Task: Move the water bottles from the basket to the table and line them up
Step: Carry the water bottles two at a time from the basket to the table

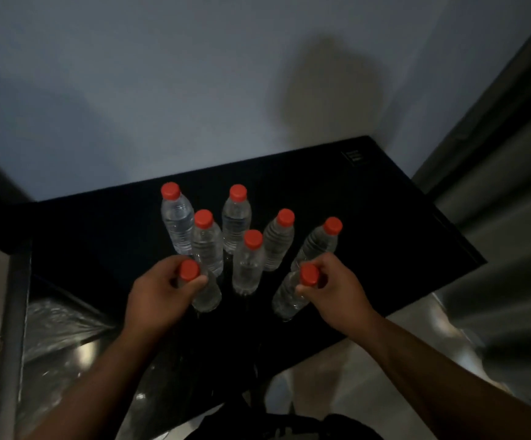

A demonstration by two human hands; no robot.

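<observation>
Several clear water bottles with red caps stand upright on the black table (384, 236). My left hand (159, 296) grips the neck of the near-left bottle (207, 295) just under its cap. My right hand (337, 290) grips the neck of the near-right bottle (288, 296). Behind them stand a middle bottle (248, 265), and a loose cluster further back: far-left bottle (176, 220), another (207, 242), one (235, 220), one (278, 241) and the rightmost bottle (316, 244). The basket is not in view.
A grey wall (194, 90) rises behind the table. A curtain (505, 185) hangs at the right. Left of the table is a bin with a shiny plastic liner (57, 325) and a grey post (13, 328). Pale floor (369, 376) lies below.
</observation>
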